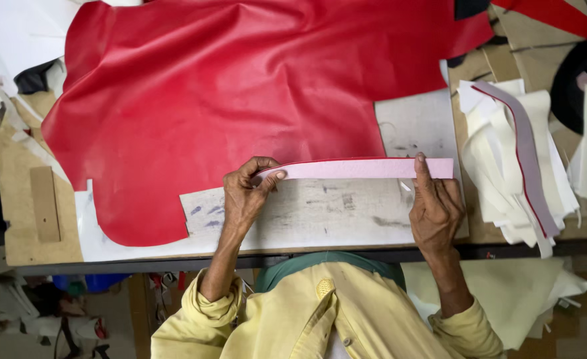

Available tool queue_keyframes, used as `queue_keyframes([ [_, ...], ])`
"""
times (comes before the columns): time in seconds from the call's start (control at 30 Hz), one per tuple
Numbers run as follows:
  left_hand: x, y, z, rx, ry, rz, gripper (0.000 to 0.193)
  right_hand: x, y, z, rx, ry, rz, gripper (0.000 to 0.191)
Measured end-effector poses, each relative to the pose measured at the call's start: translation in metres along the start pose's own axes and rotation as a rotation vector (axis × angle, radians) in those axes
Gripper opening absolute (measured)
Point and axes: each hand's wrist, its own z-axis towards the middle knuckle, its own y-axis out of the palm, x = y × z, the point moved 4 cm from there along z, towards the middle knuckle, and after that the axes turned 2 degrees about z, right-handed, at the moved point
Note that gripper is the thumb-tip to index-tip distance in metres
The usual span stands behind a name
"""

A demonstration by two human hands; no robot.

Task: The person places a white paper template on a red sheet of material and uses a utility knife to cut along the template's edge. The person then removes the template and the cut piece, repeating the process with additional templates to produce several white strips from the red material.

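Workbench [14, 233] of bare board, viewed from above, with a scuffed grey cutting sheet [320, 213] laid along its near edge. Left hand [243, 196] is closed on one end of a long pale pink strip [363, 168], thumb pressed on top and fingers curled beneath. Right hand [435, 206] lies flat on the sheet, index finger extended and pressing the strip's opposite end; it grips nothing. The strip runs straight between both hands, a red edge showing along its far side. Beyond the hands, a large red leather hide [240, 86] covers the bench. Outboard of the right hand, a stack of cream cut pieces [499, 166] carries a grey-and-red strip [529, 166].
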Motion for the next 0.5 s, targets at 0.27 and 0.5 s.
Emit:
queue_keyframes([
  [0.27, 0.005, -0.055, 0.065, 0.208, 0.094, -0.1, 0.013, -0.021, 0.061, 0.112, -0.193, -0.091, 0.039, 0.048],
  [0.5, 0.067, -0.134, 0.186, 0.458, 0.448, -0.09, 0.011, -0.024, 0.139, 0.272, -0.076, -0.315, -0.099, 0.038],
])
